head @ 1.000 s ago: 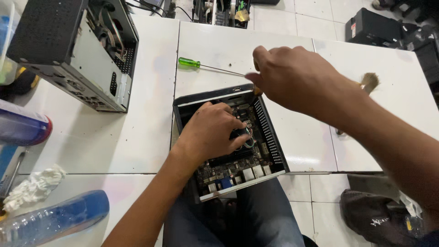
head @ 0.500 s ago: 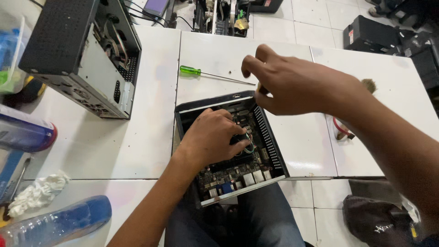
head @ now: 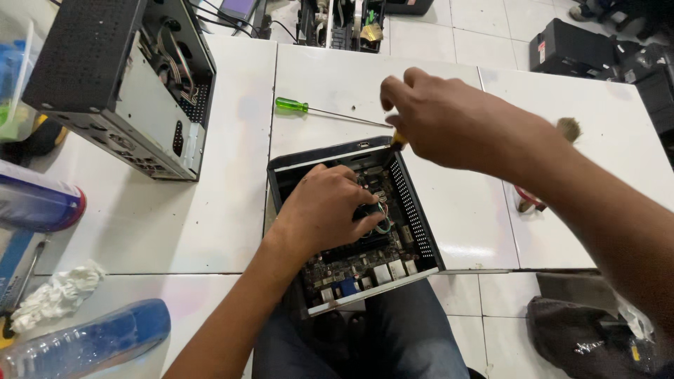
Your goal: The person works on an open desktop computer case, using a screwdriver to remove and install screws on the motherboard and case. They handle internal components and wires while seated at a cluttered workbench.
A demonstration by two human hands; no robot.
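A small black computer case [head: 420, 231] lies open at the table's near edge, over my lap, with its green circuit board showing. My left hand [head: 326, 210] is inside it, fingers bent over a black part in the middle of the board, next to coloured wires [head: 383, 219]. My right hand [head: 449, 119] hovers over the case's far right corner, fingers closed on a small yellow-tipped tool [head: 398, 141] that touches the rim. A green-handled screwdriver [head: 292, 105] lies on the table beyond the case.
A larger open computer case [head: 119, 84] stands at the far left. A blue spray can [head: 38, 205], a white rag [head: 53, 295] and a plastic bottle [head: 84, 344] lie at the left. A brush [head: 569, 130] lies behind my right forearm. Dark bags [head: 590, 340] sit on the floor.
My right hand has shifted slightly at the case's far corner. My left hand stays inside the case.
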